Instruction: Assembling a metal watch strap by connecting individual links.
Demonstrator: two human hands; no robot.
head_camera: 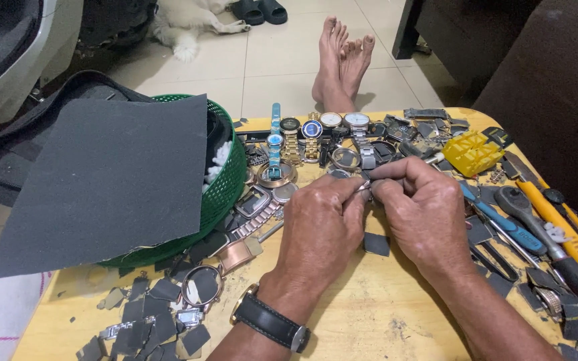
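Left edge: my tabletop (382,321) ends just under the green basket (225,190); past it lie the tiled floor (282,53) and a dark bag (8,154).
Basket: it stands on the tabletop's left corner, with a grey sandpaper sheet (108,180) laid across its top; something white shows inside by the right rim, the rest is hidden.
Scraps: dark cut bits (148,321) are strewn over the near left corner, with a round watch case (202,284) among them.
Left hand: my left hand (319,227) sits mid-tabletop, a black-strapped watch (269,321) on the wrist; its fingers (356,194) are pinched together on a small metal part (367,184).
Part: it is held between both hands, just above the wood, too small to say what it is.
Right hand: my right hand (423,210) meets the left, its fingers (386,187) closed on the same part.
Open room: bare wood shows only under and between my wrists; one dark square (376,244) lies there.
Watch row: wristwatches (316,130) are lined up along the far edge, loose cases and straps packed in front of them.
Yellow holder: a ridged plastic block (473,154) lies right of the row.
Right edge: a blue-handled tool (510,227), a black-handled one (536,227) and a yellow knife (570,237) lie slanted along the edge, beside a dark sofa (556,93).
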